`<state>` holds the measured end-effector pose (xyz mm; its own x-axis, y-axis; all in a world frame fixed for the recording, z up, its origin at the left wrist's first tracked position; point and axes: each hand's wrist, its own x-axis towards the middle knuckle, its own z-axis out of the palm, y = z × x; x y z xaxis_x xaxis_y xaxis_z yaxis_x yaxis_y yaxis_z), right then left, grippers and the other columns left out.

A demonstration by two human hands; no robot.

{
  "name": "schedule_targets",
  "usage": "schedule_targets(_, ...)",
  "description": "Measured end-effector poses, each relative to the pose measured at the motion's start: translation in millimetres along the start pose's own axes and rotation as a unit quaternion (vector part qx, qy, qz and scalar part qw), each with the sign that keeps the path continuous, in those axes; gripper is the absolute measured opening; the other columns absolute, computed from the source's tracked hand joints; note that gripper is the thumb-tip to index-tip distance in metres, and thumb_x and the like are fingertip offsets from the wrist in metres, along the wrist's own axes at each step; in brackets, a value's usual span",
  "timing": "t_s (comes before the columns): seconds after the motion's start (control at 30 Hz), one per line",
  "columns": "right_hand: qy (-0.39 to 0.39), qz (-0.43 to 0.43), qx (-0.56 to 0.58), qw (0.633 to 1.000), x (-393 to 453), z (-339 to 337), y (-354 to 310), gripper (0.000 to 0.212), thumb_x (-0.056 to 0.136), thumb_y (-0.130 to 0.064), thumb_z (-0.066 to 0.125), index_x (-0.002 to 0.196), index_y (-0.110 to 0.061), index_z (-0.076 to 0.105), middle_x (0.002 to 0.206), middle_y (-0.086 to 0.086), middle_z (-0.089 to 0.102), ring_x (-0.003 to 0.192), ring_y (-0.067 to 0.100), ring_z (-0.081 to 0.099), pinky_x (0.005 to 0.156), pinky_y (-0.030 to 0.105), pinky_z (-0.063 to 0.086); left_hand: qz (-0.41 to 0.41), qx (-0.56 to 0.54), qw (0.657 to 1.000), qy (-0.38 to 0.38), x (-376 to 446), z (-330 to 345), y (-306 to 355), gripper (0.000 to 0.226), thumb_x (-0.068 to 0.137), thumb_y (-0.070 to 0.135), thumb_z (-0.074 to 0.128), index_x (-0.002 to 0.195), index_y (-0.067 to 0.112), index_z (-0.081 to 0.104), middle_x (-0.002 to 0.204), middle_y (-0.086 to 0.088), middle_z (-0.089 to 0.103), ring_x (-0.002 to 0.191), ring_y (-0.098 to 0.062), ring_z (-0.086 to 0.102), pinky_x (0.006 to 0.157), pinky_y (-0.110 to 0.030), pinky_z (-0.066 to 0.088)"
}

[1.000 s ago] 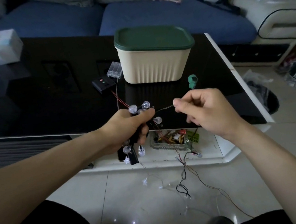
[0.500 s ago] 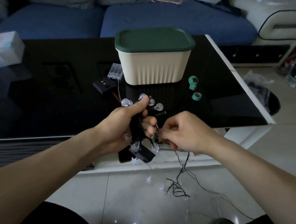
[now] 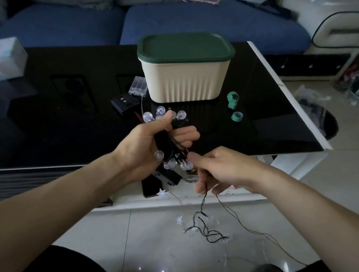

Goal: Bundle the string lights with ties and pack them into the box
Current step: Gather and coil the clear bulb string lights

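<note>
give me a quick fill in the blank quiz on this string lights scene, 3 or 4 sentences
1. The lid on the cream box is ____ in colour.
2. The coiled string lights are gripped in the ____ hand.
3. The loose end of the wire trails down onto the ____.
4. The teal tie rolls lie on the table to the ____ of the box.

Missing words: green; left; floor; right

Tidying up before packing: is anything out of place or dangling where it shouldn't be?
Yes. Part of the string lights trails off the table onto the floor in a loose tangle, below the right hand. The left hand grips the coiled part. The box still has its lid on.
</note>
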<state>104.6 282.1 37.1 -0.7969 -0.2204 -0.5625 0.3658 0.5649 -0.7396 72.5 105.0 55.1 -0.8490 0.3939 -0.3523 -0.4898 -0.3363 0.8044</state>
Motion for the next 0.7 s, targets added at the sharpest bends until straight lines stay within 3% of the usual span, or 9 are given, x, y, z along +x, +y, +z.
schedule_targets(0.03,-0.008,0.007,-0.003,1.000,-0.6,-1.6,0.1,0.040,0.099,-0.050,0.055,0.088,-0.012,0.062,0.079,0.004,0.078,0.082,0.022,0.076,0.084,0.038,0.057,-0.001,-0.001,1.000,-0.007,0.3,-1.3,1.5,0.029,0.094,0.027,0.052,0.099,0.000,0.061,0.114,-0.020,0.071,0.108,-0.024,0.069,0.091,-0.028,0.056)
schedule_targets(0.1,-0.002,0.011,0.018,1.000,-3.9,-4.4,-1.1,0.026,0.094,-0.038,0.068,0.097,-0.013,0.062,0.076,0.004,0.075,0.073,0.019,0.075,0.067,0.028,0.057,-0.002,0.010,1.000,0.002,0.9,-1.9,1.8,0.042,0.083,0.025,0.059,0.112,-0.005,0.064,0.113,-0.016,0.072,0.100,-0.015,0.070,0.082,-0.021,0.056)
schedule_targets(0.17,0.028,0.018,0.059,0.998,-6.8,-5.4,-3.0,0.029,0.089,-0.026,0.076,0.108,-0.013,0.058,0.075,0.007,0.070,0.056,0.015,0.069,0.047,0.017,0.048,0.020,0.026,0.998,0.044,2.6,-3.7,0.3,0.041,0.079,0.019,0.066,0.110,-0.007,0.066,0.105,-0.015,0.074,0.092,-0.014,0.069,0.073,-0.018,0.055)
schedule_targets(0.23,0.062,0.018,0.100,0.993,-7.2,-4.1,-3.6,0.039,0.086,-0.017,0.080,0.114,-0.011,0.054,0.072,0.008,0.065,0.046,0.014,0.061,0.041,0.018,0.048,0.036,0.015,0.996,0.076,3.8,-5.5,-0.7,0.029,0.083,0.007,0.067,0.106,-0.011,0.067,0.096,-0.015,0.075,0.082,-0.014,0.070,0.069,-0.017,0.055)
schedule_targets(0.3,0.102,0.006,0.119,0.988,-4.9,-2.1,-4.0,0.039,0.086,-0.018,0.079,0.115,-0.011,0.053,0.069,0.007,0.063,0.044,0.014,0.057,0.042,0.022,0.051,0.040,-0.004,0.996,0.083,3.6,-5.1,0.8,0.022,0.086,-0.002,0.064,0.104,-0.013,0.067,0.095,-0.016,0.075,0.077,-0.014,0.069,0.077,-0.019,0.058)
schedule_targets(0.4,0.151,-0.023,0.034,0.988,-3.1,-0.3,-4.2,0.034,0.089,-0.036,0.075,0.109,-0.021,0.052,0.078,0.004,0.066,0.041,0.012,0.056,0.036,0.015,0.037,0.042,-0.013,0.996,0.079,4.7,-4.8,1.8,0.022,0.083,-0.009,0.061,0.104,-0.014,0.066,0.105,-0.019,0.074,0.093,-0.019,0.071,0.089,-0.027,0.056)
schedule_targets(0.5,0.150,-0.049,-0.024,0.987,-1.1,1.7,-2.3,0.033,0.090,-0.040,0.070,0.113,-0.024,0.052,0.104,-0.001,0.062,0.051,0.011,0.059,0.039,0.018,0.040,0.050,0.006,0.996,0.072,5.8,-5.4,0.4,0.022,0.085,-0.012,0.058,0.105,-0.011,0.066,0.110,-0.016,0.073,0.105,-0.017,0.070,0.088,-0.022,0.056)
schedule_targets(0.6,0.119,-0.093,-0.092,0.984,-1.5,5.1,0.1,0.015,0.094,-0.026,0.065,0.108,-0.025,0.061,0.102,-0.002,0.066,0.064,0.007,0.059,0.059,0.026,0.055,0.058,0.036,0.996,0.064,7.0,-7.3,-0.9,0.025,0.085,-0.009,0.063,0.110,-0.010,0.065,0.114,-0.013,0.073,0.109,-0.013,0.068,0.101,-0.024,0.049)
schedule_targets(0.7,0.084,-0.128,-0.182,0.971,-6.8,10.0,0.9,0.019,0.096,-0.015,0.059,0.107,-0.029,0.065,0.100,-0.004,0.062,0.077,0.008,0.062,0.064,0.020,0.050,0.074,0.068,0.994,0.048,6.7,-8.4,-3.9,0.032,0.083,-0.008,0.066,0.114,-0.011,0.064,0.113,-0.013,0.073,0.110,-0.016,0.068,0.105,-0.029,0.047)
